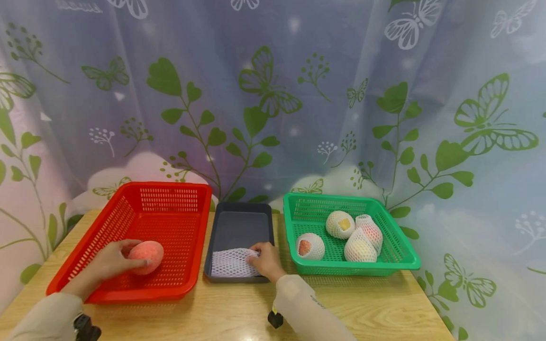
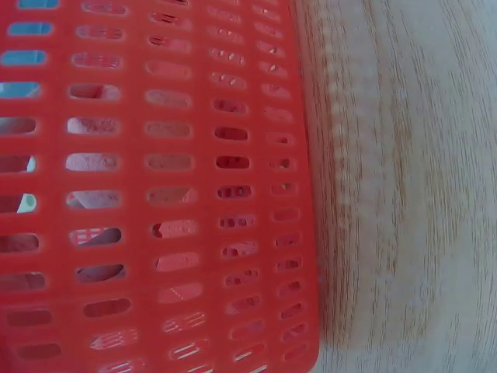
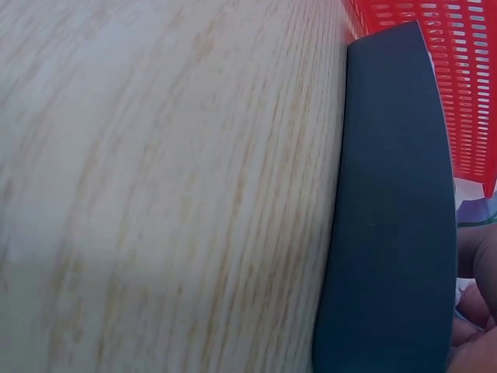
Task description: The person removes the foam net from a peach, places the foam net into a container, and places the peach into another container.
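My left hand (image 1: 108,260) grips a round pinkish-red fruit (image 1: 149,256) between thumb and fingers, low inside the red basket (image 1: 175,225); its exact kind is unclear. Slots in the red basket's wall (image 2: 186,186) fill the left wrist view, showing only bits of fruit and hand behind them. At the dark grey tray (image 1: 244,225), my right hand (image 1: 268,261) pinches the right end of a white foam net sleeve (image 1: 232,263), which lies flat in the tray's front part. In the right wrist view, the tray's outer side (image 3: 392,210) hides most of the right hand's fingers (image 3: 485,264).
To the right stands a green basket (image 1: 341,270) with several net-wrapped fruits (image 1: 340,225) in it. All the containers sit on a wooden table (image 1: 226,308). A patterned curtain (image 1: 273,142) hangs right behind them.
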`<move>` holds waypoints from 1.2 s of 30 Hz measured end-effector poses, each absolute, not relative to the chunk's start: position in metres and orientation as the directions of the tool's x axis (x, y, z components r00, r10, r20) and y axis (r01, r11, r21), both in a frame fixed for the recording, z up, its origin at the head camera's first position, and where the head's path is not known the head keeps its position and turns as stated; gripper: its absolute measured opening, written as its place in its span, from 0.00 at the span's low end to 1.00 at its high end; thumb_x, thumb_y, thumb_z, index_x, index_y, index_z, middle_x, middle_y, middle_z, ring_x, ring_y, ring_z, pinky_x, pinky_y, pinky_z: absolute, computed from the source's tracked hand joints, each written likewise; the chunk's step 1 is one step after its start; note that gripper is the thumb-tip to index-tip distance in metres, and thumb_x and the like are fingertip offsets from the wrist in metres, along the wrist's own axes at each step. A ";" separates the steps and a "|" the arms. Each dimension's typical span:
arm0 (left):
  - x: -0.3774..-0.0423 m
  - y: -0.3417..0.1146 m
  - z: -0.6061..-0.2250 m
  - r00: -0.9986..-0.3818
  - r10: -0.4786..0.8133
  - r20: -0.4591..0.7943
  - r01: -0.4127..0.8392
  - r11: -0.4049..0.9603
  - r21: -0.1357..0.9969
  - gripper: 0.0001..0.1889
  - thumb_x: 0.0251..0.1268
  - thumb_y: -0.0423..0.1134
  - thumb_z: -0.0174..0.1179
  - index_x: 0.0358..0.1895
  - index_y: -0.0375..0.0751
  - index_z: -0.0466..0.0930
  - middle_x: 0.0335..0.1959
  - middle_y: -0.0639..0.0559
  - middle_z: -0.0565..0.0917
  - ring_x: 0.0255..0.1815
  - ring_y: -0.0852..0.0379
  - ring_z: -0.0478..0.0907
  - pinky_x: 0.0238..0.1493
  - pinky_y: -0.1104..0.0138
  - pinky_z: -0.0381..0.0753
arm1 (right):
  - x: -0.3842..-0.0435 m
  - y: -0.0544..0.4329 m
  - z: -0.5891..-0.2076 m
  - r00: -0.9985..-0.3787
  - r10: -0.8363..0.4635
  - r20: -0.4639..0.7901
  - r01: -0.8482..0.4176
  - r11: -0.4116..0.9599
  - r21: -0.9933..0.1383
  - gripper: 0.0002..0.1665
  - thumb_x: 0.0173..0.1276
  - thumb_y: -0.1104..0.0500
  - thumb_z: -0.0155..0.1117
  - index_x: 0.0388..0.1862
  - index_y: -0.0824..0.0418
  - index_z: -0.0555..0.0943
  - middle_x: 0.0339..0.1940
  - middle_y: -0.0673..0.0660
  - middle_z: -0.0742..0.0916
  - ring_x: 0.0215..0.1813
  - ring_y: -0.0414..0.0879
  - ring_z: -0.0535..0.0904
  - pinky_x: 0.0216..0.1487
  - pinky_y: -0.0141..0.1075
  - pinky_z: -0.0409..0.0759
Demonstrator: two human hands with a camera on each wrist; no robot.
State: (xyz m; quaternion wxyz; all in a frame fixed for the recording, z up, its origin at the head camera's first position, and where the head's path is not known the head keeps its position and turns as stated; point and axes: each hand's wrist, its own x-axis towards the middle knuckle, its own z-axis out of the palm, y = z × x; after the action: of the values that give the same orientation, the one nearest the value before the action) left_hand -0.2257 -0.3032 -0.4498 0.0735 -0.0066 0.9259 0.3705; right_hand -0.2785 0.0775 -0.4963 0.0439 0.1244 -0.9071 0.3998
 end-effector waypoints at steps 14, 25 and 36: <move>-0.232 -0.308 -0.457 -0.954 0.102 -0.282 -0.145 0.667 0.730 0.45 0.59 0.55 0.64 0.66 0.19 0.59 0.59 0.25 0.71 0.56 0.36 0.71 0.53 0.45 0.75 | -0.277 0.079 -0.497 -0.964 -0.194 0.179 -0.264 0.648 -0.714 0.10 0.52 0.66 0.74 0.35 0.66 0.86 0.34 0.59 0.88 0.40 0.54 0.82 0.39 0.41 0.81; -0.233 -0.310 -0.453 -0.942 0.115 -0.315 -0.172 0.640 0.749 0.47 0.61 0.54 0.63 0.69 0.20 0.53 0.65 0.22 0.63 0.61 0.31 0.65 0.58 0.40 0.69 | -0.277 0.077 -0.496 -0.970 -0.192 0.152 -0.241 0.649 -0.722 0.15 0.54 0.65 0.74 0.41 0.67 0.85 0.40 0.62 0.87 0.46 0.58 0.82 0.44 0.46 0.82; -0.226 -0.324 -0.451 -0.953 0.128 -0.274 -0.140 0.616 0.775 0.44 0.63 0.51 0.62 0.70 0.22 0.53 0.66 0.23 0.62 0.63 0.30 0.64 0.58 0.43 0.72 | -0.277 0.076 -0.495 -0.980 -0.167 0.106 -0.190 0.643 -0.742 0.18 0.56 0.63 0.73 0.46 0.66 0.84 0.47 0.63 0.86 0.54 0.60 0.79 0.52 0.49 0.80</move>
State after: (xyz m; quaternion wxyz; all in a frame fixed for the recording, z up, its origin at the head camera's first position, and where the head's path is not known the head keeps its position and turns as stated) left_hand -0.2258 -0.3237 -0.4512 0.1527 -0.0035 0.8859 0.4380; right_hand -0.2771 0.0760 -0.4951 0.0137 0.0985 -0.9064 0.4106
